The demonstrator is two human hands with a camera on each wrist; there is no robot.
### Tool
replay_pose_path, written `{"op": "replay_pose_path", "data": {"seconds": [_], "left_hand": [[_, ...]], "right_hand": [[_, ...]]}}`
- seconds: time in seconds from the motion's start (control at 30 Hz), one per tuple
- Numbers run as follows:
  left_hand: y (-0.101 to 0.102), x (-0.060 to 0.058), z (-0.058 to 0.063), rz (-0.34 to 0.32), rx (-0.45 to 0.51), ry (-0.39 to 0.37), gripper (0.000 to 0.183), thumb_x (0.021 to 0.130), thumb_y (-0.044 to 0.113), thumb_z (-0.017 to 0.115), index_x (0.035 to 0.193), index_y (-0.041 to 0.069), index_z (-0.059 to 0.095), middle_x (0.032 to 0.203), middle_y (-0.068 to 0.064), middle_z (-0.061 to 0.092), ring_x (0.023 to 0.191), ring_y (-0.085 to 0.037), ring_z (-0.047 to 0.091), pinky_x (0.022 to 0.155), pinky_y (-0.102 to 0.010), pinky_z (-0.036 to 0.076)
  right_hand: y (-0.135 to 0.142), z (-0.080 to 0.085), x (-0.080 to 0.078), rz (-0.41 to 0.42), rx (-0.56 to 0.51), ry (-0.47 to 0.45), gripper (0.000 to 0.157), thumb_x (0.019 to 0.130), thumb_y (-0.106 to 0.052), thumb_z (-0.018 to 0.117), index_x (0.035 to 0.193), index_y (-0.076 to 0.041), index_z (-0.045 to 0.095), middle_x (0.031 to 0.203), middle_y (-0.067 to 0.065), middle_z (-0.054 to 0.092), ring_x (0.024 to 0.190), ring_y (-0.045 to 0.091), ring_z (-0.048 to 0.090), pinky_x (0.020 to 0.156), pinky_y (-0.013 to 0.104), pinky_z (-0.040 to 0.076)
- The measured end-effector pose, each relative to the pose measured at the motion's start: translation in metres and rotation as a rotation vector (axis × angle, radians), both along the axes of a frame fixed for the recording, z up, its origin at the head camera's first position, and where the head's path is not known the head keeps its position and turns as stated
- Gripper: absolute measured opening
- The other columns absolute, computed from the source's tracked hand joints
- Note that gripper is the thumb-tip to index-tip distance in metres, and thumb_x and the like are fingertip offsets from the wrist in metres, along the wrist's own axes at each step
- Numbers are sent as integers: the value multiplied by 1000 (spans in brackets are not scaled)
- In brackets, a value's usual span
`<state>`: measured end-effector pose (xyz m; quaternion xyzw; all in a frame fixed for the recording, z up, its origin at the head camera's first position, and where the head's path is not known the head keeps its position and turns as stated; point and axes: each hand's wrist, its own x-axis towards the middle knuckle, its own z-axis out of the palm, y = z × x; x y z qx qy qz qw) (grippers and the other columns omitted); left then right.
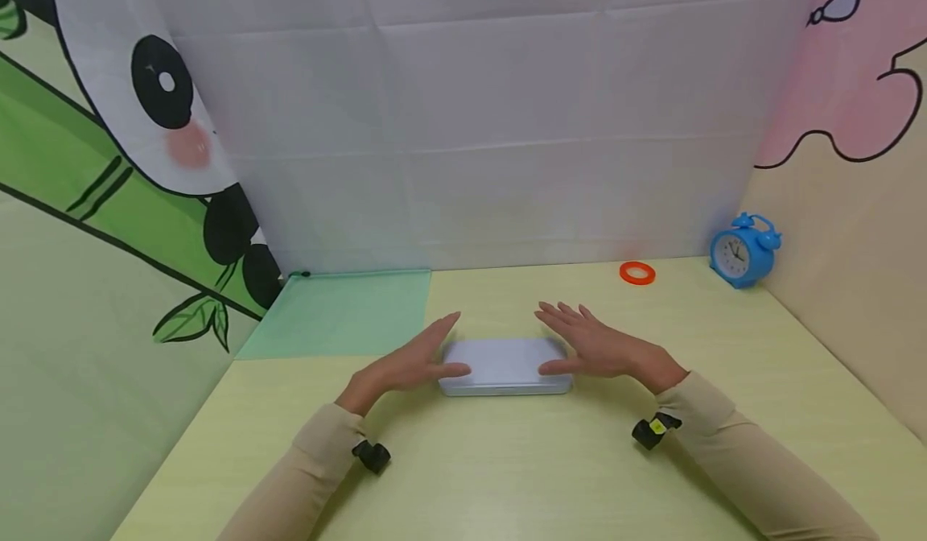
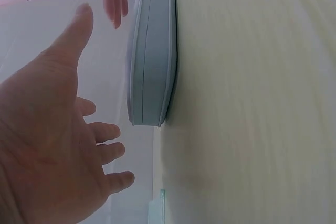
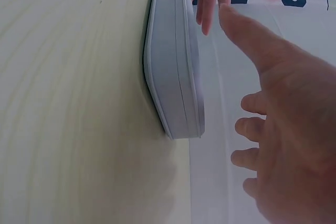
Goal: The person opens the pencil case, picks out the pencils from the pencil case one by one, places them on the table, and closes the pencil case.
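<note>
A flat, pale grey zippered case [image 1: 504, 364] lies on the table in front of me. In both wrist views its side wall shows a seam and a zip pull near the far part; its contents are hidden. My left hand [image 1: 414, 360] hovers at the case's left end, thumb and fingers spread. Opposite it, my right hand [image 1: 597, 344] hovers at the right end with the fingers extended. The left wrist view shows a gap between the left hand [image 2: 58, 135] and the case [image 2: 152, 51]. A gap also separates the right hand [image 3: 294, 124] from it.
A green mat [image 1: 340, 315] covers the table's back left corner. Toward the back right lie an orange ring [image 1: 637, 273] and a blue alarm clock [image 1: 743, 251]. A white sheet [image 1: 492, 122] hangs along the back, and a cartoon-printed wall [image 1: 109, 283] borders the left.
</note>
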<state>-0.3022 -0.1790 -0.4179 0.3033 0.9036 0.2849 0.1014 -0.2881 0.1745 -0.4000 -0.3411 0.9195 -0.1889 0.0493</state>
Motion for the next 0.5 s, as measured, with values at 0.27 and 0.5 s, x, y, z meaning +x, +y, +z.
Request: {"op": "replay_pose_path", "data": {"seconds": [0.27,0.5], "left_hand": [[4,3,-1,-15,-36,-25,119,79,62,76,162,17,3,166,-2,8,151,-20,10,119,-44,16],[6,5,0,-28,-38,-15,127,73,57,84,162,19,3,166,-2,9,151,-19,12,118,-43,18]], "right_hand": [[-7,-5,2,39,-13,-88,118,75,-56,83,160,-7,18,165,11,18,150,36,15,117,58,7],[-9,-8,4,45,-19,-155,117,74,-51,86,159,-8,20,162,11,25,147,32,24,118,56,13]]}}
